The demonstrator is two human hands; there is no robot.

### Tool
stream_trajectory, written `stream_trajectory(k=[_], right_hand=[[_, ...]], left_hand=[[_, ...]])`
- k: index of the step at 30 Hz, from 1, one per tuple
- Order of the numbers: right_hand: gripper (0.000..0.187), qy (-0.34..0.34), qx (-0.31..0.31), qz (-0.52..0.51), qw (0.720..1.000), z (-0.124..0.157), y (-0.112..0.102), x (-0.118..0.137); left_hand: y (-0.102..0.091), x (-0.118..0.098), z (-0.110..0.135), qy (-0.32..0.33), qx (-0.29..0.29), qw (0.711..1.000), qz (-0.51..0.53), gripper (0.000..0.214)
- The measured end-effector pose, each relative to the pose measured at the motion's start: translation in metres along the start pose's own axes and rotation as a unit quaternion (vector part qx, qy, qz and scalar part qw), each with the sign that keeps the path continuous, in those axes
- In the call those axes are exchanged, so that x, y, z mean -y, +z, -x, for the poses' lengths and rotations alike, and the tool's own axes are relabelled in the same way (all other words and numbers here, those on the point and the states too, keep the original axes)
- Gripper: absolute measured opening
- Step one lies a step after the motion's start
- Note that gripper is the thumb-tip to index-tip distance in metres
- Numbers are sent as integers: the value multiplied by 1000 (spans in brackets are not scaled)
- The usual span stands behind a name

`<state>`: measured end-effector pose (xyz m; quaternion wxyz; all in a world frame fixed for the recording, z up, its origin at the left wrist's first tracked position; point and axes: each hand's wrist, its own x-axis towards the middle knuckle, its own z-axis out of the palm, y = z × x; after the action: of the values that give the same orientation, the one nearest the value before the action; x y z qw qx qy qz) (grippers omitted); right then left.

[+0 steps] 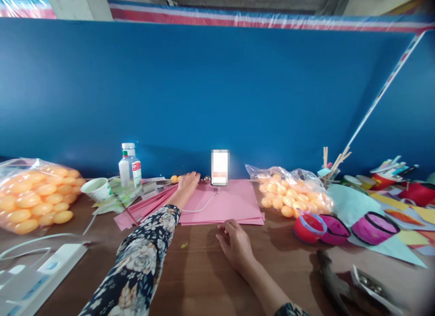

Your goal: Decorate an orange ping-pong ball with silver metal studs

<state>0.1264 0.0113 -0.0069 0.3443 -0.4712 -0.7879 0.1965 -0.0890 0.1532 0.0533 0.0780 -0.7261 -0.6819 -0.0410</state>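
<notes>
I am working at what is looking like a handicraft workshop. A wooden table (197, 279) is carrying stacked pink paper sheets (234, 202), a clear bag of orange balls (292, 193), a small bottle (129, 166), wooden sticks (335, 162), bright paper cups (375, 227) and coloured paper cut-outs (404, 214). A blue partition board (217, 89) is closing off the back.

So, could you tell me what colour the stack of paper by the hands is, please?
The stack of paper is pink, clearest in the head view.
</notes>
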Motion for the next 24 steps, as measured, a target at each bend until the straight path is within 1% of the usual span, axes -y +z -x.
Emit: stream_trajectory(k=[3,5,7,11,15,21,24], right_hand=[[14,0,1,-1,1000,0,-1,2],[13,0,3,0,1000,0,-2,3],[14,1,2,-1,1000,0,-2,4],[14,2,1,-4,1000,1,-1,2],[14,2,1,-4,1000,0,0,1],[13,-1,0,2,1000,-1,0,1],[13,-1,0,2,1000,-1,-1,2]], left_hand=[[-1,-6,9,29,-7,999,21,29],[1,-9,14,58,-1,998,39,31],[4,-10,14,71,8,996,52,33],[7,-10,9,50,15,997,63,35],[4,-7,7,30,8,998,59,32],[-2,2,11,-12,2,999,52,32],[-4,2,15,-17,6,998,63,32]])
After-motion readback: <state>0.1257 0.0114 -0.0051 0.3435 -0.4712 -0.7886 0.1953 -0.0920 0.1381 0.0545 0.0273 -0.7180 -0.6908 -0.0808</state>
